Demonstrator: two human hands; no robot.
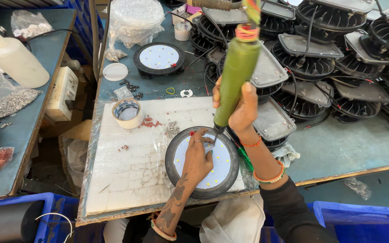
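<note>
Driving a screw into a round LED light near the worktop's front edge

The right hand (241,112) is wrapped tight around a green electric screwdriver (235,78), its tip on the white LED board (219,164); the left hand (197,157) rests fingers-spread on the round light housing (173,167) without gripping. With fingertips beside the bit, a slip off the screw could nick them or gouge the board. The screw itself is hidden under the bit.

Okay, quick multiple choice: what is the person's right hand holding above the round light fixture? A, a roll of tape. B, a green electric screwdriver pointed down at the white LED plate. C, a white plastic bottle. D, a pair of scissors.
B: the right hand grips a green electric screwdriver upright, its tip down at the white LED plate, where the left hand rests.
</note>
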